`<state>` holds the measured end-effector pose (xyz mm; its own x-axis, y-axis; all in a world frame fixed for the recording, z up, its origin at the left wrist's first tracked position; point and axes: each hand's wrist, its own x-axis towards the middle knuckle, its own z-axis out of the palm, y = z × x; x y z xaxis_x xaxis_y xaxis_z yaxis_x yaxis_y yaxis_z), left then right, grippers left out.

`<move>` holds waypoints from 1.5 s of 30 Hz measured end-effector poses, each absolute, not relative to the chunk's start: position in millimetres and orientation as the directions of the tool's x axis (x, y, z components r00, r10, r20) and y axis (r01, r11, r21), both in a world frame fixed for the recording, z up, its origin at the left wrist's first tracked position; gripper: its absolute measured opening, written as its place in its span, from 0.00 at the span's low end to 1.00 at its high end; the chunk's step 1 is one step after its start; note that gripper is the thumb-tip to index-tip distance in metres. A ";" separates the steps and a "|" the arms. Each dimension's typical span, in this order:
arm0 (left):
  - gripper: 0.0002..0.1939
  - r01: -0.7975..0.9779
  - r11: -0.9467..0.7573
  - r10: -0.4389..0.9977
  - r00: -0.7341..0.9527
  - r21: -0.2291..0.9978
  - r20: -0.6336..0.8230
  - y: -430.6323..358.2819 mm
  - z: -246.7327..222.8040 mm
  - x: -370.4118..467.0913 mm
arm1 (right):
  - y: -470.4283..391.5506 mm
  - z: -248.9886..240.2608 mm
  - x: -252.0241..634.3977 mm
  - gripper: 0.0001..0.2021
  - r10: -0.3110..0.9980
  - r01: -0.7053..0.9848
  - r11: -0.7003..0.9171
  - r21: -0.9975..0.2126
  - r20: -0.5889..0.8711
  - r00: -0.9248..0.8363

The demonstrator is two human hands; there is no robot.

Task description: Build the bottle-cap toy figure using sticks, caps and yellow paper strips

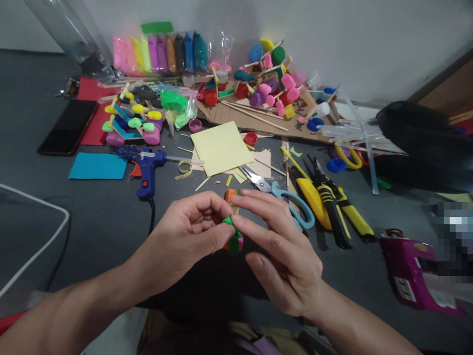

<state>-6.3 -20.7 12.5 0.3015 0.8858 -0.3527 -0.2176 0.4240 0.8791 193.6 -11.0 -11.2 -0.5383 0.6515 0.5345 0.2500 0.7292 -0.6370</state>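
Between the thumb and index finger of my left hand [199, 224] is a small green craft piece [228, 220]. Orange and pink parts show close by it, above and below my fingertips; whether they are all joined is hidden. My right hand [277, 236] comes in from the other side with its fingers stretched out. Its index fingertip touches the green craft piece, while its thumb stands apart. Just beyond my hands lie scissors [258, 180] with light blue handles and a pale yellow paper square [221, 149].
A blue glue gun [147, 165] lies left, near a blue paper piece [98, 165] and a phone [68, 126]. Yellow-black pliers [334, 217] and a yellow cutter [314, 202] lie right, before a purple device [414, 271]. Colourful stick models [273, 88] crowd the cardboard [244, 116] behind.
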 end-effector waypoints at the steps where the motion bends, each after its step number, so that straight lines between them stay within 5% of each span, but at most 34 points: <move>1: 0.03 -0.212 0.425 0.885 0.299 0.880 -0.356 -20.3 13.1 -6.3 | -11.5 -11.1 193.8 0.19 0.652 0.257 0.729 -0.634 0.531 -0.540; 21: 0.02 -0.281 0.504 0.839 0.385 0.817 -0.385 -16.9 10.5 -3.3 | -12.6 -13.1 188.3 0.16 0.743 0.300 0.655 -0.693 0.519 -0.422; 27: 0.02 -0.142 0.478 0.848 0.333 0.867 -0.413 -17.6 14.0 -2.9 | -13.0 -13.4 185.6 0.13 0.784 0.286 0.609 -0.740 0.507 -0.359; 45: 0.06 -0.229 0.463 0.843 0.413 0.856 -0.345 -16.0 16.2 -5.9 | -11.9 -4.1 187.5 0.01 0.940 0.179 0.278 -0.944 0.229 -0.253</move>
<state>-5.9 -16.0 16.2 0.4131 0.8427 -0.3452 -0.2287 0.4629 0.8564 187.5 -11.9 -4.1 -0.2535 0.9399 0.2288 0.1786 0.2779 -0.9438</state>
